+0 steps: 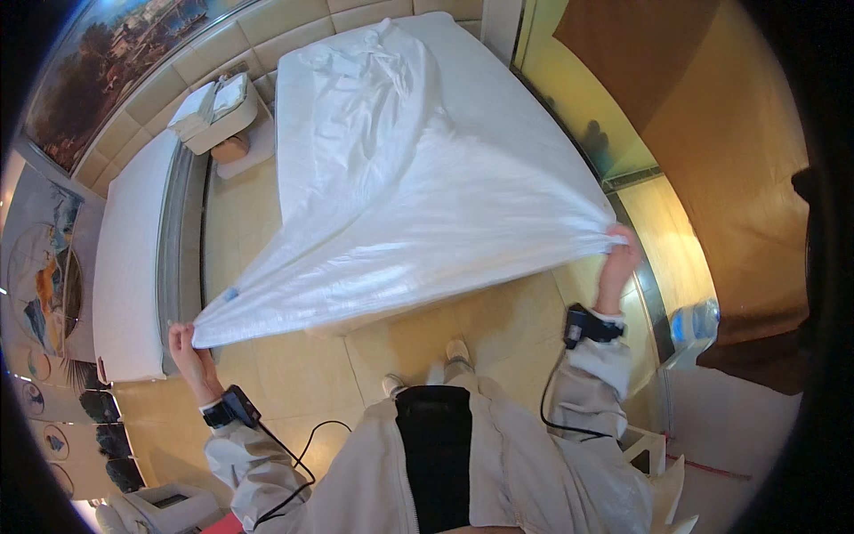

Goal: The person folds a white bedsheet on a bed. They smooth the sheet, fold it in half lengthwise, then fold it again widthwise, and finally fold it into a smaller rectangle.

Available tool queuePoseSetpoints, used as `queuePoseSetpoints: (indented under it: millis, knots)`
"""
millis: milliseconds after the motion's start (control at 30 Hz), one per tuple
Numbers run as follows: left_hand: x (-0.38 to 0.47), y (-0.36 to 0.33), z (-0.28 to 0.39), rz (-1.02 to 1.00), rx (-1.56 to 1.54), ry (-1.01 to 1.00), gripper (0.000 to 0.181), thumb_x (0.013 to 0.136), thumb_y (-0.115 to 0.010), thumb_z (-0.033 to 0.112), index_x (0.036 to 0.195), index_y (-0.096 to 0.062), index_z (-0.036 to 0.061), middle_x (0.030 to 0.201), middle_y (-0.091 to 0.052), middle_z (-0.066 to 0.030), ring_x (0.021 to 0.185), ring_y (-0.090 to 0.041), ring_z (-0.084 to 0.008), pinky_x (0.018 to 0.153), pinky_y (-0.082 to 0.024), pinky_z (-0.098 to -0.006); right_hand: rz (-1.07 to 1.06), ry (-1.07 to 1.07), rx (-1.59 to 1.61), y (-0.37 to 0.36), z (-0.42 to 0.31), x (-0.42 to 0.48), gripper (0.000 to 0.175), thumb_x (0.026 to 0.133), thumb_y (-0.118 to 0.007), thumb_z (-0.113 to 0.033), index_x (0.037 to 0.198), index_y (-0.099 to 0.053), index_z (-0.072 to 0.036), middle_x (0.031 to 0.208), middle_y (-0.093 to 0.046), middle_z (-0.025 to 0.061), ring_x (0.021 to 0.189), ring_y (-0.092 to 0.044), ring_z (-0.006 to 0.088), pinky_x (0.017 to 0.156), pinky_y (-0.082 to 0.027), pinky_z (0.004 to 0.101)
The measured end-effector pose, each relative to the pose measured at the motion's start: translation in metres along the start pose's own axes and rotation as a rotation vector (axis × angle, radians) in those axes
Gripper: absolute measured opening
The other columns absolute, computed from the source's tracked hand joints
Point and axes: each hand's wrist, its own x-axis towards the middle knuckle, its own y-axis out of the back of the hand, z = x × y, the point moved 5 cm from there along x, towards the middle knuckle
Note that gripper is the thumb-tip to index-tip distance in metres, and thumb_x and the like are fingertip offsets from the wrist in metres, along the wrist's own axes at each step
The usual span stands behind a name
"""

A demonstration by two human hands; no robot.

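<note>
A white bed sheet (427,220) is stretched wide between my two hands, over the foot of a bed. My left hand (190,354) pinches one corner at the lower left, near a small bluish patch on the cloth. At the right, my right hand (620,257) grips another part of the edge, where the fabric gathers in folds. The sheet's far part lies crumpled on the white-covered mattress (494,93), towards the headboard. Its near edge hangs in the air above the tiled floor.
Left stands a second white-covered bed (130,267). Between the beds, a nightstand (230,127) holds folded white linens (200,107). A padded headboard (293,40) runs along the wall. To the right are a glass panel (600,133), a brown curtain (734,167) and a large plastic water bottle (694,324).
</note>
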Motion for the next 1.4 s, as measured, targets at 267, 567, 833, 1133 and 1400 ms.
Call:
queuePoseSetpoints:
  millis: [267, 567, 833, 1133, 1400]
  knots:
    - [-0.086, 0.014, -0.058, -0.267, -0.005, 0.246, 0.018, 0.080, -0.060, 0.000, 0.092, -0.049, 0.0087, 0.076, -0.048, 0.0023, 0.070, -0.048, -0.0085, 0.065, -0.043, -0.0222, -0.083, -0.320, -0.164, 0.107, 0.033, -0.043, 0.015, 0.081, -0.041, -0.001, 0.074, -0.052, -0.008, 0.073, -0.046, -0.0021, 0.062, -0.038, 0.0055, 0.053, -0.029, 0.0195]
    - [-0.229, 0.085, -0.260, -0.482, 0.578, 1.224, 0.057, 0.075, -0.064, -0.001, 0.127, -0.042, 0.0021, 0.087, -0.061, -0.0117, 0.068, -0.061, -0.0190, 0.058, -0.053, -0.0299, 0.061, -0.728, -0.192, 0.184, 0.274, -0.191, 0.020, 0.084, -0.038, 0.001, 0.074, -0.051, -0.011, 0.064, -0.048, -0.0008, 0.053, -0.045, 0.0093, 0.044, -0.036, 0.0228]
    - [-0.302, 0.133, -0.324, -0.495, 0.659, 1.313, 0.019, 0.077, -0.064, 0.008, 0.090, -0.062, -0.0048, 0.075, -0.064, -0.0109, 0.062, -0.063, -0.0182, 0.055, -0.052, -0.0280, 0.336, -1.121, -0.193, 0.214, 0.321, -0.218, 0.017, 0.081, -0.046, -0.005, 0.084, -0.061, -0.011, 0.077, -0.061, 0.0080, 0.068, -0.058, 0.0205, 0.053, -0.045, 0.0340]
    - [-0.314, 0.104, -0.349, -0.808, 0.874, 1.182, 0.029, 0.071, -0.068, 0.019, 0.088, -0.061, -0.0041, 0.073, -0.064, -0.0129, 0.059, -0.064, -0.0193, 0.051, -0.050, -0.0321, -1.054, -0.094, -1.523, 0.052, 0.375, -0.222, 0.016, 0.081, -0.053, -0.018, 0.082, -0.064, -0.008, 0.093, -0.062, 0.0124, 0.092, -0.058, 0.0272, 0.079, -0.044, 0.0422]
    - [-0.267, 0.053, -0.346, -1.495, 0.791, 0.732, 0.033, 0.072, -0.067, 0.031, 0.087, -0.063, 0.0022, 0.073, -0.064, -0.0109, 0.071, -0.062, -0.0232, 0.063, -0.046, -0.0371, -1.642, -0.554, -0.872, -0.328, 0.180, -0.459, 0.116, 0.059, -0.073, -0.056, 0.137, -0.015, 0.009, 0.129, -0.039, 0.0309, 0.120, -0.040, 0.0402, 0.099, -0.037, 0.0413]
